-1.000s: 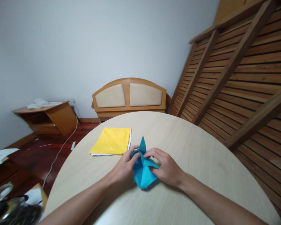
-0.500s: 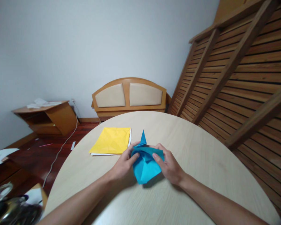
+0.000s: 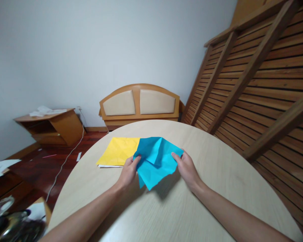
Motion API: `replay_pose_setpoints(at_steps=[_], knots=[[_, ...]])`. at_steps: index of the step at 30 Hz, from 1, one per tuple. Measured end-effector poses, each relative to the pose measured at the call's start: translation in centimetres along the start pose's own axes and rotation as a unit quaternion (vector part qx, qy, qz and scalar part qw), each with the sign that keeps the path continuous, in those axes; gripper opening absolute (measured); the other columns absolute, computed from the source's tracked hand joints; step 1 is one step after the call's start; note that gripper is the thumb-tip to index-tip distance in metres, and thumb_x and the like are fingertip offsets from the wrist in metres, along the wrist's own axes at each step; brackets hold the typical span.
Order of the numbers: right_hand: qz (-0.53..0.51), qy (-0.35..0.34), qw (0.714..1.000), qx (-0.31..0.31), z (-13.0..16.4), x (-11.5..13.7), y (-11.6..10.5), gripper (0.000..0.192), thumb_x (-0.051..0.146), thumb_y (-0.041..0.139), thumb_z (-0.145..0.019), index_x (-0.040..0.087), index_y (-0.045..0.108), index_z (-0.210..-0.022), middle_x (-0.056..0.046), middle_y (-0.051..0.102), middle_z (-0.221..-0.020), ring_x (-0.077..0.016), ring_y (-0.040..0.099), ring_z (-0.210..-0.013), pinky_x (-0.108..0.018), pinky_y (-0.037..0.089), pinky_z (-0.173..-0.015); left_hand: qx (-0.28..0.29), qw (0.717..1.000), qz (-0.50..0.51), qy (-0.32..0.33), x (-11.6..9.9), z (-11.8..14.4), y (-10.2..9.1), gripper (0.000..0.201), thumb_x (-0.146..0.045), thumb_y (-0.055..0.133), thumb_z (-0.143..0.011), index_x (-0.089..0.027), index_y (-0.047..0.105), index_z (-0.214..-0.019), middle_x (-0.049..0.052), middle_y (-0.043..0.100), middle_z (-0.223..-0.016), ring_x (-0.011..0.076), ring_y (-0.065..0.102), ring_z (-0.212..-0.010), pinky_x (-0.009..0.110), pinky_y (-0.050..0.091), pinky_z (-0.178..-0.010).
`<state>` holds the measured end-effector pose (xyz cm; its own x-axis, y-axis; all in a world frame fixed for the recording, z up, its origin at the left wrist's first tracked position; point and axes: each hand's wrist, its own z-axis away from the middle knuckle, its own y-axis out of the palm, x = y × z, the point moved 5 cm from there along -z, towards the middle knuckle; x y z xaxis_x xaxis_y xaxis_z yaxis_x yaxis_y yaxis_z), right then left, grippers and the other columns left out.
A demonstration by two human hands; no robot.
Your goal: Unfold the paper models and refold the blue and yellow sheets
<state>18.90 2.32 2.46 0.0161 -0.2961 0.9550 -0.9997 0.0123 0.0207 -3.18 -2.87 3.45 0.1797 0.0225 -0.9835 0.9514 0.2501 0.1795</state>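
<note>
A creased blue paper sheet [image 3: 155, 161] hangs spread between both my hands, lifted a little above the round pale wooden table [image 3: 212, 158]. My left hand [image 3: 128, 172] pinches its left edge. My right hand [image 3: 187, 168] pinches its right corner. The sheet is largely unfolded, with a loose flap in its middle, and it throws a shadow on the tabletop below. Behind it, partly covered by the blue sheet, a yellow paper sheet [image 3: 117, 152] lies flat on the table over a white sheet.
A slatted wooden frame [image 3: 262, 77] leans along the right side of the table. A padded headboard [image 3: 139, 102] stands against the far wall. A low wooden cabinet [image 3: 50, 126] is at the left, with a cable on the dark floor. Dark clutter sits at the bottom left corner.
The folded blue paper shape has been pulled open. My hands have moved apart and risen, spreading it into a wide crumpled sheet that now overlaps the yellow paper.
</note>
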Motion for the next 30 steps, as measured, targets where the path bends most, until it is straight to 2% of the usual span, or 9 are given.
replay_pose_setpoints(at_steps=[2, 5, 8, 11, 16, 20, 23, 26, 30], knots=[[0.103, -0.125, 0.984, -0.072, 0.6, 1.8, -0.7, 0.034, 0.040, 0.065, -0.084, 0.019, 0.056, -0.108, -0.011, 0.068, -0.107, -0.0275, 0.064, -0.099, -0.043, 0.052, -0.084, -0.011, 1.000, -0.026, -0.009, -0.1, 0.2, 0.1, 0.040, -0.053, 0.077, -0.059, -0.015, 0.063, -0.065, 0.003, 0.064, -0.062, 0.0203, 0.060, -0.065, 0.027, 0.043, -0.057], [0.238, -0.372, 0.894, -0.080, 3.5, 5.9, -0.2, 0.030, 0.026, 0.063, -0.088, 0.022, 0.055, -0.117, -0.012, 0.063, -0.125, -0.0273, 0.054, -0.121, -0.046, 0.040, -0.102, -0.037, 0.998, -0.038, -0.022, -0.3, 0.4, 0.1, 0.042, -0.056, 0.075, -0.060, -0.016, 0.063, -0.065, 0.004, 0.064, -0.061, 0.0207, 0.060, -0.062, 0.028, 0.043, -0.057], [0.305, -0.532, 0.786, 0.077, 6.8, 8.0, 2.2, 0.026, 0.034, 0.063, -0.090, 0.023, 0.061, -0.113, -0.005, 0.071, -0.109, -0.0239, 0.058, -0.109, -0.042, 0.036, -0.099, -0.049, 0.997, -0.049, -0.020, -0.4, 0.2, -0.2, 0.043, -0.058, 0.073, -0.061, -0.016, 0.062, -0.063, 0.003, 0.062, -0.058, 0.0200, 0.058, -0.060, 0.028, 0.043, -0.055], [0.353, -0.552, 0.726, 0.207, 8.3, 7.5, 4.2, 0.033, 0.046, 0.061, -0.092, 0.022, 0.063, -0.114, -0.003, 0.073, -0.109, -0.0219, 0.060, -0.104, -0.040, 0.037, -0.096, -0.041, 0.997, -0.057, -0.012, -0.3, -0.2, -0.4, 0.044, -0.058, 0.073, -0.061, -0.016, 0.060, -0.061, 0.002, 0.060, -0.056, 0.0180, 0.055, -0.057, 0.028, 0.042, -0.055], [0.452, -0.493, 0.705, 0.233, 6.9, 5.5, 4.9, 0.027, 0.023, 0.061, -0.092, 0.019, 0.064, -0.119, -0.008, 0.067, -0.128, -0.0254, 0.058, -0.113, -0.040, 0.046, -0.090, 0.003, 1.000, -0.022, -0.015, 0.7, -0.3, -0.2, 0.043, -0.054, 0.078, -0.062, -0.014, 0.061, -0.063, 0.002, 0.061, -0.058, 0.0147, 0.052, -0.054, 0.026, 0.040, -0.053], [0.437, -0.499, 0.712, 0.230, 5.9, 5.3, 3.9, 0.019, 0.018, 0.053, -0.097, 0.018, 0.068, -0.109, -0.009, 0.068, -0.128, -0.0240, 0.061, -0.115, -0.038, 0.053, -0.084, 0.067, 0.993, 0.052, -0.079, 1.3, -0.2, 0.7, 0.038, -0.048, 0.079, -0.066, -0.014, 0.064, -0.070, 0.002, 0.065, -0.064, 0.0139, 0.055, -0.056, 0.024, 0.044, -0.054], [0.409, -0.506, 0.726, 0.224, 5.6, 5.7, 3.2, 0.023, 0.019, 0.048, -0.101, 0.019, 0.068, -0.113, -0.009, 0.069, -0.127, -0.0230, 0.063, -0.116, -0.039, 0.056, -0.085, 0.106, 0.977, 0.116, -0.144, 1.2, 0.0, 1.3, 0.031, -0.038, 0.074, -0.074, -0.012, 0.069, -0.088, 0.009, 0.074, -0.086, 0.0203, 0.067, -0.072, 0.030, 0.054, -0.070], [0.369, -0.504, 0.747, 0.228, 5.3, 6.2, 2.7, 0.026, 0.018, 0.047, -0.101, 0.021, 0.068, -0.116, -0.008, 0.070, -0.126, -0.0216, 0.066, -0.115, -0.038, 0.059, -0.086, 0.100, 0.965, 0.138, -0.200, 0.9, 0.1, 1.2, 0.031, -0.033, 0.066, -0.081, -0.011, 0.070, -0.102, 0.014, 0.076, -0.098, 0.0263, 0.072, -0.085, 0.036, 0.057, -0.080], [0.273, -0.513, 0.769, 0.265, 4.9, 7.1, 1.8, 0.029, 0.018, 0.044, -0.102, 0.022, 0.066, -0.119, -0.008, 0.072, -0.122, -0.0194, 0.067, -0.115, -0.038, 0.059, -0.089, 0.076, 0.967, 0.097, -0.224, 0.6, -0.2, 0.1, 0.033, -0.036, 0.067, -0.080, -0.013, 0.070, -0.104, 0.015, 0.076, -0.096, 0.0302, 0.073, -0.086, 0.039, 0.058, -0.076]])
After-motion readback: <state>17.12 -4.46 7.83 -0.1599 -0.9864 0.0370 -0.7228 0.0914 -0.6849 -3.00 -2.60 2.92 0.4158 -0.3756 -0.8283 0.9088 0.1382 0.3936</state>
